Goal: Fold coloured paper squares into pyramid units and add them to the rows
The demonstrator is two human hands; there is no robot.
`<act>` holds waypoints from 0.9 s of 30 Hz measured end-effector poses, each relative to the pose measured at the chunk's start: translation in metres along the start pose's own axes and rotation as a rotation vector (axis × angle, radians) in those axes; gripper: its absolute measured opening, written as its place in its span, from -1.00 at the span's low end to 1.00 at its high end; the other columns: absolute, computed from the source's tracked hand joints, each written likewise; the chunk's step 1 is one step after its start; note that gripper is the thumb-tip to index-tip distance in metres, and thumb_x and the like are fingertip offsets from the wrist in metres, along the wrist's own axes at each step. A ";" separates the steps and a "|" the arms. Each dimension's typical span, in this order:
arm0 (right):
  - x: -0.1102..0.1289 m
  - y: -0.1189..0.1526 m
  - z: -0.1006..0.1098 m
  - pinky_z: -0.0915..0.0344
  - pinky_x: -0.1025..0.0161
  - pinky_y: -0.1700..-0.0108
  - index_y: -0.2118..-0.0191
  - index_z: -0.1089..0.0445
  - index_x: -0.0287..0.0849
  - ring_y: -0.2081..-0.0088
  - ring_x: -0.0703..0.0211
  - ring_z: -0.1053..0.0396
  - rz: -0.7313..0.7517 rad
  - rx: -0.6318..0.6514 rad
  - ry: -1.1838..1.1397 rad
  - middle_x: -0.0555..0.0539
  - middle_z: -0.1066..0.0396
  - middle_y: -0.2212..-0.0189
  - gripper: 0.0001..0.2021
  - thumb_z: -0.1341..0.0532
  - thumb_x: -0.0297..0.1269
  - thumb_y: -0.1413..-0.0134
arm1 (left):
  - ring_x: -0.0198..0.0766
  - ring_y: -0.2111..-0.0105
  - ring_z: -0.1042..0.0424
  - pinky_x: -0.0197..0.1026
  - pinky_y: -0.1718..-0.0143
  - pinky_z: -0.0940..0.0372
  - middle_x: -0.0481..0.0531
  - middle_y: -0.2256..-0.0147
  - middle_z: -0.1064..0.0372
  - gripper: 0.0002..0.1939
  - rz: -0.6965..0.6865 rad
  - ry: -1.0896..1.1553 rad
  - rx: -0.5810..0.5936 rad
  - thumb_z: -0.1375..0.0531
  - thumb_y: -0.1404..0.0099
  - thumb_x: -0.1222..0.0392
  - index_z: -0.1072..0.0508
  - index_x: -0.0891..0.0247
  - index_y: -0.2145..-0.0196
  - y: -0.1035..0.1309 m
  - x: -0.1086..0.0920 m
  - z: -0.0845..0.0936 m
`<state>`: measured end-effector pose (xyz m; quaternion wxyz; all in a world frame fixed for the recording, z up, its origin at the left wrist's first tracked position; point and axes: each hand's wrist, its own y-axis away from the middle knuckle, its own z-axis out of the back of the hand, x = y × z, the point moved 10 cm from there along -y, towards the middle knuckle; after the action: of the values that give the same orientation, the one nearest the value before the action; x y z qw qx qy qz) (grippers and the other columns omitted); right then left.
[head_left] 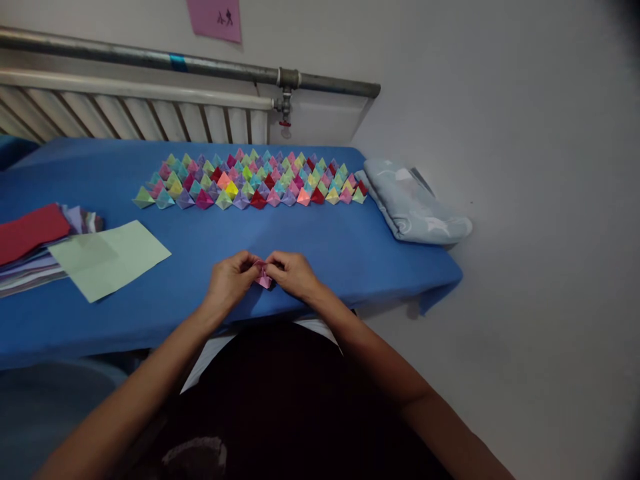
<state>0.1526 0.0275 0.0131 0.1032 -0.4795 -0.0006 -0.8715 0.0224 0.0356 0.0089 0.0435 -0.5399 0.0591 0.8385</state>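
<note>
Just above the near edge of the blue cloth, my left hand [233, 275] and my right hand [293, 272] pinch a small folded piece of pink paper [264, 277] from both sides. My fingertips cover much of it, so its full shape is hidden. Beyond my hands, rows of small folded paper boats [247, 183] in many colours stand close together. To the left, a pale green paper sheet [113, 259] lies flat, partly over a stack of coloured paper [33, 267] with a red sheet [35, 232] on top.
The blue cloth [200, 233] covers the whole surface. A folded grey-blue patterned fabric [417, 203] lies at the right end by the wall. Behind run a radiator [165, 120] and a metal pipe [125, 55] with a red-handled valve [285, 110]. A pink note [215, 19] hangs above.
</note>
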 end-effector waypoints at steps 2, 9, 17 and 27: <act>0.003 0.000 0.001 -0.09 0.36 0.38 0.47 -0.45 -0.15 0.48 0.34 -0.27 0.028 -0.017 0.031 0.10 -0.41 0.55 -0.82 -0.21 -0.32 -0.14 | -0.22 0.45 -0.44 -0.18 0.30 -0.26 -0.03 0.48 -0.51 -0.81 0.005 0.014 0.000 -0.22 -0.07 0.06 -0.51 0.21 0.41 0.000 0.001 -0.001; -0.005 0.001 0.007 -0.17 0.35 0.36 0.38 -0.44 -0.13 0.47 0.32 -0.28 -0.031 -0.052 -0.164 0.09 -0.41 0.50 -0.88 -0.22 -0.23 -0.11 | -0.25 0.46 -0.42 -0.22 0.34 -0.27 -0.05 0.47 -0.47 -0.84 0.014 0.089 -0.071 -0.22 -0.05 0.10 -0.49 0.21 0.41 -0.001 0.001 0.005; -0.003 0.029 0.011 -0.27 0.32 0.34 0.25 -0.40 -0.07 0.44 0.31 -0.30 0.011 -0.187 -0.317 0.07 -0.39 0.41 -0.80 -0.31 -0.18 0.03 | -0.25 0.44 -0.47 -0.21 0.34 -0.35 -0.01 0.36 -0.52 -0.77 0.053 0.215 -0.163 -0.19 -0.05 0.13 -0.46 0.23 0.29 0.000 0.009 0.015; -0.014 0.024 0.017 -0.25 0.33 0.37 0.37 -0.38 -0.09 0.47 0.30 -0.30 -0.017 -0.241 -0.390 0.08 -0.35 0.51 -0.87 -0.18 -0.17 -0.05 | -0.19 0.40 -0.50 -0.14 0.29 -0.39 0.03 0.35 -0.54 -0.65 0.058 0.183 -0.046 -0.26 -0.05 0.03 -0.52 0.23 0.21 0.013 -0.004 0.008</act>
<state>0.1786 0.0083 0.0080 0.0358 -0.6479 0.0796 -0.7567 0.0151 0.0242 0.0164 0.0010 -0.6132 0.0592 0.7877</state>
